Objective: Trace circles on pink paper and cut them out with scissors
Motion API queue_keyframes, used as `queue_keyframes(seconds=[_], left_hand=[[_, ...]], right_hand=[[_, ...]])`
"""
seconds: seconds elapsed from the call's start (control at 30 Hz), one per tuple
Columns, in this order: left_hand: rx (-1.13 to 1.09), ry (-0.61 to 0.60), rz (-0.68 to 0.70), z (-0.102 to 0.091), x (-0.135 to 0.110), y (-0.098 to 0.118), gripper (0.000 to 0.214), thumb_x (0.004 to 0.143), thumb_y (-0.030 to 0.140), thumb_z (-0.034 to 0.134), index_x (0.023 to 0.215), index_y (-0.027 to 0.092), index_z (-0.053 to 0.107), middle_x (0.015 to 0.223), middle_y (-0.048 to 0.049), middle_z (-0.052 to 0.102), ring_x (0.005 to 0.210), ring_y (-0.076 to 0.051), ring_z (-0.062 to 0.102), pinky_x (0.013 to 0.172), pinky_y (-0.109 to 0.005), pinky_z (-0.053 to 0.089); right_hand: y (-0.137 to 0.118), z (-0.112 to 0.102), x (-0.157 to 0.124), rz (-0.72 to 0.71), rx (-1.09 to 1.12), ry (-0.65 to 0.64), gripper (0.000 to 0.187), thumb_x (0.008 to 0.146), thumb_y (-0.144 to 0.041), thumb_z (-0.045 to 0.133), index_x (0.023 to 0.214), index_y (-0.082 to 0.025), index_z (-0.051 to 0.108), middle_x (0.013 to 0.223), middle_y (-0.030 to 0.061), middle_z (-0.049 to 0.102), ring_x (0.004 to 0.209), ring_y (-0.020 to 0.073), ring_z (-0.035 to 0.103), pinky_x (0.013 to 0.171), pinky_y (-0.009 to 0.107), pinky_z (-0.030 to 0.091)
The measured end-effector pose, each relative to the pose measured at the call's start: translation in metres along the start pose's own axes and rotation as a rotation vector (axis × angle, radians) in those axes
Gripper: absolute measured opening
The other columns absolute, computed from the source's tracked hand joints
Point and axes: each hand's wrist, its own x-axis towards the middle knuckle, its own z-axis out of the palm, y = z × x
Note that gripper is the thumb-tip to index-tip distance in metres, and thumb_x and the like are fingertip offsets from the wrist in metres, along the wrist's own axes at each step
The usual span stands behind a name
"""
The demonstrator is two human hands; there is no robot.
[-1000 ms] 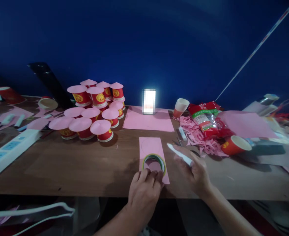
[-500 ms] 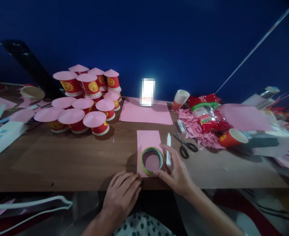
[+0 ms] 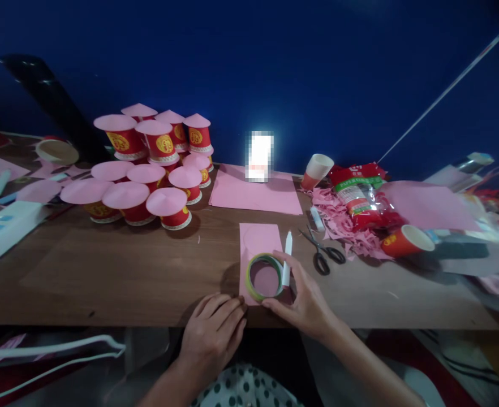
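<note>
A roll of yellow-green tape (image 3: 252, 289) lies flat on a small pink paper sheet (image 3: 258, 234). My right hand (image 3: 309, 302) has its thumb at the roll's near edge and its index finger at the far right edge, gripping it. Between that hand's fingers and the roll lies a white marker (image 3: 288, 249), its tip pointing away from me. My left hand (image 3: 215, 328) rests palm down at the table edge, fingers extended close together, fingertips at the sheet's near left corner. On the sheet, a faint curved line shows above the roll.
Scissors (image 3: 322, 254) lie right of the marker, near pink paper scraps (image 3: 338, 220) and a red packet (image 3: 357, 195). Several red cups with pink cone tops (image 3: 167, 203) stand at left. A pink paper stack (image 3: 253, 195) sits behind; a paper cup (image 3: 406, 240) lies at right.
The marker has shifted slightly left, closer to the roll, and tilted a little. My right thumb has slid slightly along the roll's near edge. My left hand stays in place.
</note>
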Motion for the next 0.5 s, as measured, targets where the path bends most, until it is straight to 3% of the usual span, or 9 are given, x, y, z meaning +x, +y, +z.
queue_keyframes(seconds=[0.27, 0.5], left_hand=[[-0.006, -0.005, -0.007, 0.001, -0.002, -0.001, 0.023, 0.076, 0.016, 0.052, 0.097, 0.021, 0.063, 0.095, -0.0033, 0.066, 0.089, -0.017, 0.056, 0.086, -0.035, 0.041], [0.010, 0.052, 0.003, 0.005, -0.002, -0.003, 0.023, 0.076, 0.019, 0.053, 0.096, 0.022, 0.064, 0.093, -0.0027, 0.067, 0.088, -0.016, 0.057, 0.088, -0.032, 0.041]], right_hand=[[0.001, 0.000, -0.001, 0.002, 0.001, -0.026, 0.074, 0.066, -0.038, 0.067, 0.129, -0.020, 0.032, 0.128, 0.0126, 0.044, 0.117, 0.0280, 0.042, 0.096, 0.042, 0.037], [0.013, -0.006, -0.005, -0.006, 0.050, 0.086, 0.074, 0.068, -0.036, 0.066, 0.130, -0.018, 0.028, 0.130, 0.0152, 0.042, 0.118, 0.0306, 0.041, 0.095, 0.045, 0.038]])
